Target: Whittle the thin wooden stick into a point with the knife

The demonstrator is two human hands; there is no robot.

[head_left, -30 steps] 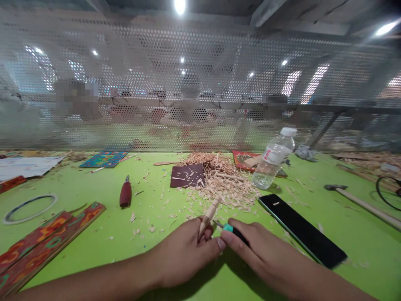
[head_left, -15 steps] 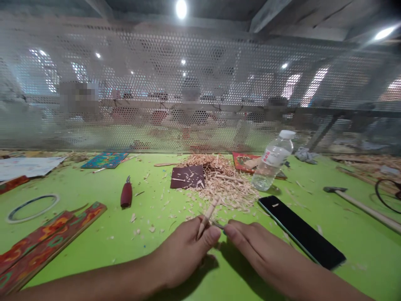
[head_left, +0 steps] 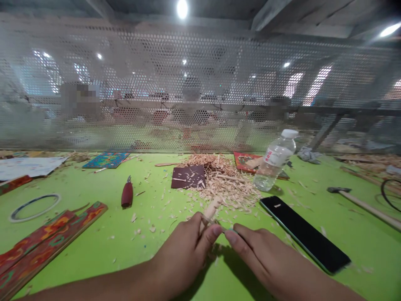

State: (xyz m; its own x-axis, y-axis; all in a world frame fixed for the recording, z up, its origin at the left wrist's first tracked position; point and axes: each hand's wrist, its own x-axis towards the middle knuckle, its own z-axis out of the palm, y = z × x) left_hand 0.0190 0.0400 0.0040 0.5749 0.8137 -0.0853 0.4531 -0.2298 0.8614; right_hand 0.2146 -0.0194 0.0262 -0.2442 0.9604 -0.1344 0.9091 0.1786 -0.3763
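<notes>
Near the front centre, my left hand [head_left: 196, 246] is wrapped round a pale carved wooden stick [head_left: 214, 207], which points up and away. My right hand [head_left: 255, 246] is closed on a thin blade-like tool [head_left: 224, 230]; its handle is hidden in the fingers. The tool reaches left to the stick beside my left thumb. Beyond the hands lies a pile of wood shavings [head_left: 233, 190], with a dark brown square sheet [head_left: 188, 177] at its left side.
A clear bottle [head_left: 272, 164] and a black phone [head_left: 305, 234] are on the right, with a hammer [head_left: 360, 200] farther right. On the left lie a red-handled knife [head_left: 127, 194], a white ring [head_left: 34, 207] and painted strips [head_left: 53, 246]. A perforated screen [head_left: 150, 133] stands behind.
The wooden stick has turned slightly in my left hand, showing a broader face. Both hands stay close together, and the view has shifted a little.
</notes>
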